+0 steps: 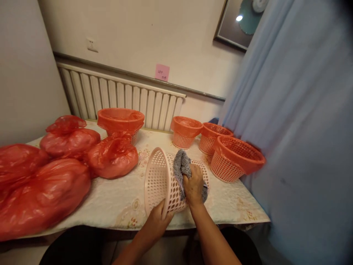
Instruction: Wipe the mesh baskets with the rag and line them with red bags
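A pale pink perforated plastic basket (pixel 171 187) lies on its side near the table's front edge, its wide mouth facing left. My left hand (pixel 159 217) grips the lower part of its rim, fingers closed round the edge. Against the basket's outer side, my right hand (pixel 194 184) is closed on a grey cloth (pixel 182 165), which bunches up above the knuckles and shows again to the right of the hand.
Several tied red plastic bags (pixel 55 191) fill the table's left side. A basket lined with red plastic (pixel 120 119) stands behind them. Three more lined baskets (pixel 227 165) stand at the right, beside a blue curtain (pixel 298 129). A radiator (pixel 118 92) runs along the wall.
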A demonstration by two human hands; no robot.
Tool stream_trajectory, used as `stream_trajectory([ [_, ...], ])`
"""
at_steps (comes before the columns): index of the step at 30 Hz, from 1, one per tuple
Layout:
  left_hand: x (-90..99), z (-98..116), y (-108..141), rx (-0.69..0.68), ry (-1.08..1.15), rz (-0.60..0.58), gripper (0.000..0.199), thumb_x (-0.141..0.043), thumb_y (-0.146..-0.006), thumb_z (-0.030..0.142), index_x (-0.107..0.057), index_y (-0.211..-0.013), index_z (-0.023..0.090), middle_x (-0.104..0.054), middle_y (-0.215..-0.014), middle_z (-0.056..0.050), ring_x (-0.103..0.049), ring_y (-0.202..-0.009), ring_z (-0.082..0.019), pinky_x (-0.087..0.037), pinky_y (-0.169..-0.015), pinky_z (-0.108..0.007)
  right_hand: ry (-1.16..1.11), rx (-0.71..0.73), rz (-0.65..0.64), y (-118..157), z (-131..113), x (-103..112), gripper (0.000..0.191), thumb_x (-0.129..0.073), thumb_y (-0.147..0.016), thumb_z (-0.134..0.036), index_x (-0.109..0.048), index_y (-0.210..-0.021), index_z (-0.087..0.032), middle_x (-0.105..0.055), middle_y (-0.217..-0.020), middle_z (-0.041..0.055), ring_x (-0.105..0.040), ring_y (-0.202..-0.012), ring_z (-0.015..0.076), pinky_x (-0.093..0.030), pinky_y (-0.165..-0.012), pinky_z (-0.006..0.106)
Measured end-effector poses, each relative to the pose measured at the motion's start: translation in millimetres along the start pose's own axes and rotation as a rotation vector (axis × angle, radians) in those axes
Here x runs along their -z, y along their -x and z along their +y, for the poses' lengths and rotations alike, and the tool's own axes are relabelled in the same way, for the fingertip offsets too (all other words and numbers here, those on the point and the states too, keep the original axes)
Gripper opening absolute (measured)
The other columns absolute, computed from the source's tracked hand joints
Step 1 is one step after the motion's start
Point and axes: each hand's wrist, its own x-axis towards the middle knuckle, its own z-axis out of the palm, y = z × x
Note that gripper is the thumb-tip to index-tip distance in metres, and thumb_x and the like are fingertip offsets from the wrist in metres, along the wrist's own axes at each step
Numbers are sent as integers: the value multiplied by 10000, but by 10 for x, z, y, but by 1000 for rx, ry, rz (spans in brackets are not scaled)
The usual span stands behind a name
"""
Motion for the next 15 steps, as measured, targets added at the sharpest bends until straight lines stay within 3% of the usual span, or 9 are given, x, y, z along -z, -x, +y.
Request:
stream_trajectory([
  [6, -1, 303, -158, 11, -5, 85, 423, -483, -863, 312, -605, -1221, 121, -675, -1229, -110, -597, -1156, -267, -426, -1038, -387, 10, 27, -48, -22, 60, 64, 260, -466, -754, -74, -582, -939, -215, -561, -982, 51, -461, -955, 227, -395, -847, 346],
  [10, 49, 264, -139, 24, -42, 62, 444, -467, -869, 307, -589, -1246, 106, -666, -1241, -124, -610, -1130, -270, -425, -1035, -390, 88, 35, -52, -76, 401, 115, 307, -473, -748, -88, -602, -1004, -199, -575, -1041, 77, -464, -1003, 235, -389, -885, 355],
  [15, 76, 181, -146, -5, -48, 62, 434, -451, -881, 309, -601, -1230, 100, -667, -1243, -128, -597, -1157, -270, -427, -1034, -382, 99, -96, 47, 32, 855, 177, 283, -455, -769, -160, -610, -1005, -179, -590, -986, 89, -487, -964, 242, -401, -887, 377],
])
